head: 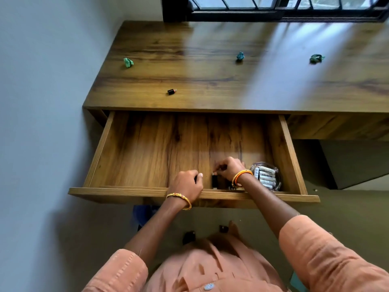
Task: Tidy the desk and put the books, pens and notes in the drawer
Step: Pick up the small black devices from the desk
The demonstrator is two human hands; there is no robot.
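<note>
A: Drawer (pixel 147 148) pulled out under the worktop (pixel 210 81). Hands?

B: Your right hand (pixel 230 168) pinches a small black item (pixel 214 180) standing at the drawer's front. Left hand (pixel 186 184): fingers curled; contents cannot be told.

A: Glass dish (pixel 273 167) of batteries just right.

Both my arms reach forward and down from rolled peach sleeves, forearms bare. My left hand (pixel 186 183) hangs knuckles up, fingers curled under toward the palm, thumb tip showing at its right edge; whether this grip holds anything I cannot tell. A gold bangle (pixel 180 199) rings the left wrist. My right hand (pixel 229 168) sits a little farther forward, just beside the left, wrist bent inward, fingers bunched and curled down with thumb and forefinger drawn together in a pinching grip. Orange and yellow bangles (pixel 241 177) circle the right wrist.
</note>
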